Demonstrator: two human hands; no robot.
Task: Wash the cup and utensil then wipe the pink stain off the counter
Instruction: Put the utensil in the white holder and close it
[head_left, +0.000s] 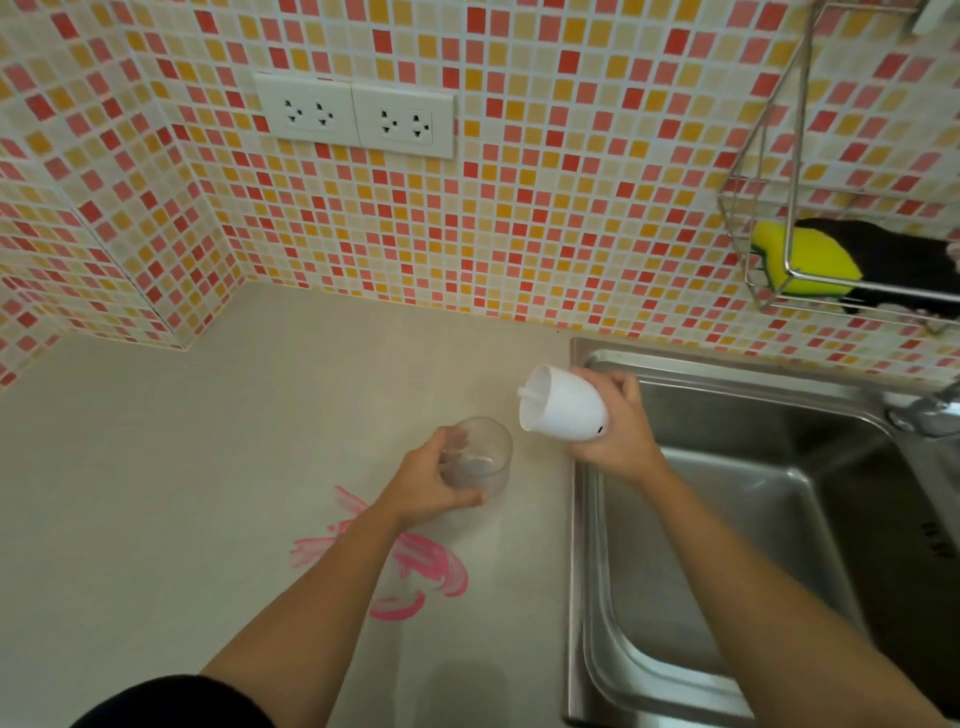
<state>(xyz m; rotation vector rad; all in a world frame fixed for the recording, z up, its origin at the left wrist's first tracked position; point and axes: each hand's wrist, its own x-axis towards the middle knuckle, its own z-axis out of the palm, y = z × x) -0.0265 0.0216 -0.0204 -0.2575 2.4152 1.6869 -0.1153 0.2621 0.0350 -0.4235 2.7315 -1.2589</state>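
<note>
My left hand (431, 480) grips a clear plastic cup (485, 457) that stands on the beige counter (156, 493); its bottom looks cloudy. My right hand (615, 431) holds a white cup (563, 405) tilted on its side, mouth facing left, just left of the sink's rim. A white utensil handle (531, 393) pokes out of the white cup's mouth. A smeared pink stain (431, 569) lies on the counter below the clear cup, partly hidden by my left forearm.
A steel sink (727, 519) fills the right side, with a tap (924, 410) at its far right edge. A wire rack (769, 291) on the tiled wall holds a yellow sponge (805, 260) and something black. Wall sockets (358, 117) sit above the counter.
</note>
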